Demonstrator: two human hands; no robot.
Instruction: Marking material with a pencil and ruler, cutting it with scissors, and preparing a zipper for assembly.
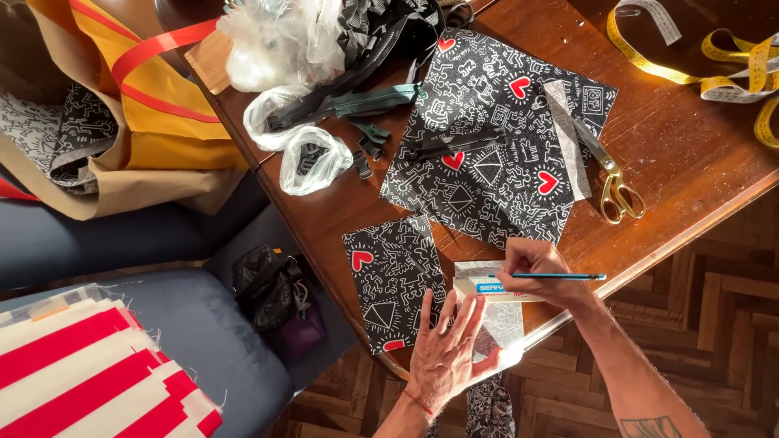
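Wooden table over parquet floor; left hand flat on fabric; right hand gripping pencil.

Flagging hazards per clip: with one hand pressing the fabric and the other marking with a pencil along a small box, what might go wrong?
1. The small white-and-blue box serving as straightedge could slip, since the left hand seems to press mainly on the pale fabric piece beside it, skewing the line from the blue pencil in the right hand.
2. That fabric lies at the wooden table's edge and might slide off.
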